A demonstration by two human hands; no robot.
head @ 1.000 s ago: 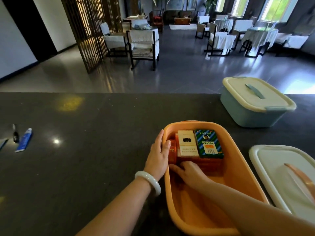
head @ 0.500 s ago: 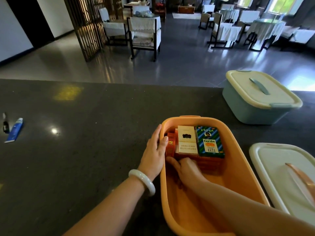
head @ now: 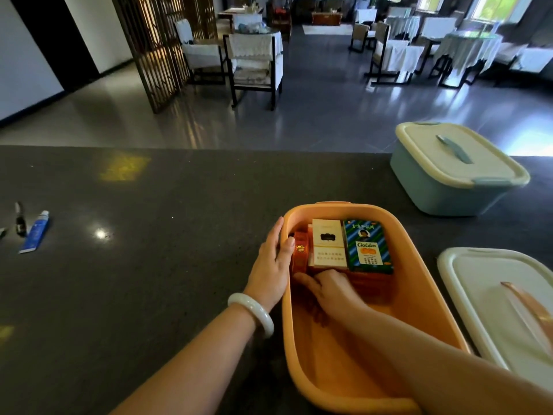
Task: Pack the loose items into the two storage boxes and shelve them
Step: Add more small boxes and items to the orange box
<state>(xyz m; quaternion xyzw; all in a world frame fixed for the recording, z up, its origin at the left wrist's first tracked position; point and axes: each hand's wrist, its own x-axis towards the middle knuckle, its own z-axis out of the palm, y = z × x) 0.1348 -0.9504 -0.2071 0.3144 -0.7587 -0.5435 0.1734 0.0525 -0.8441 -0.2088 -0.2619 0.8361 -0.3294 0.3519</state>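
Change: the left hand [head: 273, 266] and right hand [head: 327, 287] keep the places they held in the earlier frames; the packets in the orange box [head: 302, 354] lie as before, and only the camera's own view has tipped a little, so the counter [head: 149, 280] fills more of the frame.
Left hand: its palm lies against the outside of the orange box's left wall, thumb hooked over the rim, fingers straight along the wall; a pale bangle [head: 254, 311] sits on the wrist.
Right hand: it is inside the box, low centre of the frame, fingers curled down at the near edge of the packets; what they grip cannot be told.
Packets: a cream packet [head: 327, 242] and a green packet [head: 366, 247] lie flat side by side on orange cartons in the far end of the box, long axes running away from the viewer, print upright to the viewer; a red packet [head: 300, 250] stands on edge against the left wall.
Orange box: long axis runs from lower centre toward upper centre; its near half is bare floor.
Lid: the white lid [head: 493, 295] lies flat just right of the box.
Blue box: the blue box [head: 449, 187], lidded, sits upper right at the counter's far edge.
Loose items: a blue tube [head: 36, 232] and a dark small tool [head: 19, 220] lie at the far left, well apart from the boxes, with open counter between.
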